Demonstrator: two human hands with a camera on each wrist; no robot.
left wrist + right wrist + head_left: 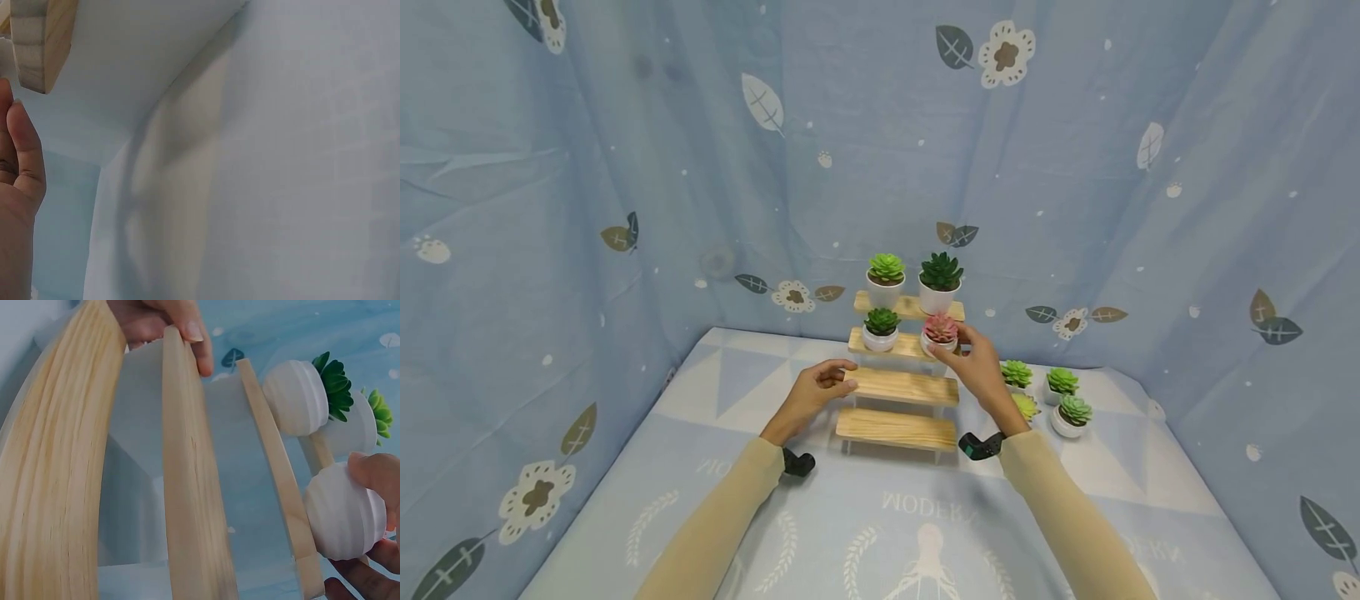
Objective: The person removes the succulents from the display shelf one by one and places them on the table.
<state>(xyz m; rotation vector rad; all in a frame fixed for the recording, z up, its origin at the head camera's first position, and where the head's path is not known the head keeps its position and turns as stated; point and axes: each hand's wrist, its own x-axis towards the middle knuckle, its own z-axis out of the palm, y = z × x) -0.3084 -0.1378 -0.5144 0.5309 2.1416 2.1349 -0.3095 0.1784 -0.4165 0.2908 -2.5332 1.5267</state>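
Note:
A stepped wooden display stand [901, 386] stands on the table, its boards rising toward the back. My right hand [972, 364] grips a small white pot with a pink succulent [940, 327] at the right end of the second board from the top. In the right wrist view the white pot [342, 512] touches that board, with fingers around it. My left hand [820, 390] holds the left end of the board below, thumb at its front edge. A dark green succulent [881, 322] sits left of the pink one. On the top board are a light green succulent [886, 268] and a taller dark green one [941, 273].
Several potted succulents, among them a pale green one [1075, 410] and a bright green one [1062, 382], stand on the table right of the stand, near my right forearm. A yellow-green one [1026, 406] is partly behind that wrist. Blue patterned curtain [880, 167] surrounds the table.

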